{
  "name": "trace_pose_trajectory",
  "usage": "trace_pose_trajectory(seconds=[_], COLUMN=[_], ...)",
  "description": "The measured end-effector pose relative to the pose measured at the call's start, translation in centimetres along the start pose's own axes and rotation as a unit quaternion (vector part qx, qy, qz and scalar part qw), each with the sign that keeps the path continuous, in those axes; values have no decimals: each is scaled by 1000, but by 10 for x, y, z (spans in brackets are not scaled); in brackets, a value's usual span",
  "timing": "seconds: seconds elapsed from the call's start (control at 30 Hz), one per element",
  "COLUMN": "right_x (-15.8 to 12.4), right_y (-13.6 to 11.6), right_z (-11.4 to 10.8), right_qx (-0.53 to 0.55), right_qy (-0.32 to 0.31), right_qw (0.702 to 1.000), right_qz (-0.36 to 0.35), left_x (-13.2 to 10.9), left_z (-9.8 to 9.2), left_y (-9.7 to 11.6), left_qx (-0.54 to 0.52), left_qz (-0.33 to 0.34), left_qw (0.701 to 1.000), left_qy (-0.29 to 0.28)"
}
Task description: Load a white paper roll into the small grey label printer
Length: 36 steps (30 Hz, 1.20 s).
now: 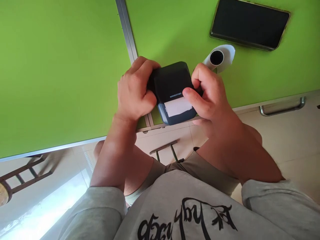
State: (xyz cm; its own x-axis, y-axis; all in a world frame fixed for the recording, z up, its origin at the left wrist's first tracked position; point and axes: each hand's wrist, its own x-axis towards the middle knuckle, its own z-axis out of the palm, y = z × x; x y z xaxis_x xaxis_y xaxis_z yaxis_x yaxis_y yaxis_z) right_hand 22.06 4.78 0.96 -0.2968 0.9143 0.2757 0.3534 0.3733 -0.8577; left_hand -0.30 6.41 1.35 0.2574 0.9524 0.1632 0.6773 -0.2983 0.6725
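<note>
A black label printer with small white lettering is held between my two hands at the front edge of the green table. White label paper sticks out over its blue-grey front. My left hand is closed around the printer's left side, its fingertips partly hidden behind it. On the right side, my right hand grips the printer, thumb on the top near the lettering and fingers curled against the side. Just beyond the right hand lies a roll of white paper with a dark, hollow-looking end.
A dark phone in a clear-edged case lies at the back right. A metal strip divides the tabletop. Below the edge are a metal handle at right and a wooden stool on the floor at left.
</note>
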Motion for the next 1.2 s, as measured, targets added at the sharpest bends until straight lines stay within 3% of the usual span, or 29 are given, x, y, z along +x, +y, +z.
trace_pose_trajectory(seconds=[0.2,0.3,0.37,0.47,0.63,0.8,0.93,1.2], right_x=[-1,0,2,5,9,10,10,10], right_y=[-6,-5,-2,2,5,8,7,2], right_z=[3,5,7,9,14,14,14,18], right_qx=[22,12,10,5,-16,-24,-10,22], right_qy=[-1,15,23,48,110,94,99,112], right_qw=[1000,1000,999,998,994,995,995,993], right_qz=[-9,-14,-25,-28,-13,3,-15,4], left_x=[4,5,5,8,8,-18,-45,-64], left_z=[5,9,12,15,12,5,2,1], left_y=[-3,-15,-23,-29,-18,7,22,14], left_qx=[-29,-12,-13,-8,-21,9,27,24], left_qz=[2,20,66,62,42,-17,-55,27], left_qw=[998,998,997,997,999,998,998,997], left_qy=[65,52,22,45,20,60,19,-70])
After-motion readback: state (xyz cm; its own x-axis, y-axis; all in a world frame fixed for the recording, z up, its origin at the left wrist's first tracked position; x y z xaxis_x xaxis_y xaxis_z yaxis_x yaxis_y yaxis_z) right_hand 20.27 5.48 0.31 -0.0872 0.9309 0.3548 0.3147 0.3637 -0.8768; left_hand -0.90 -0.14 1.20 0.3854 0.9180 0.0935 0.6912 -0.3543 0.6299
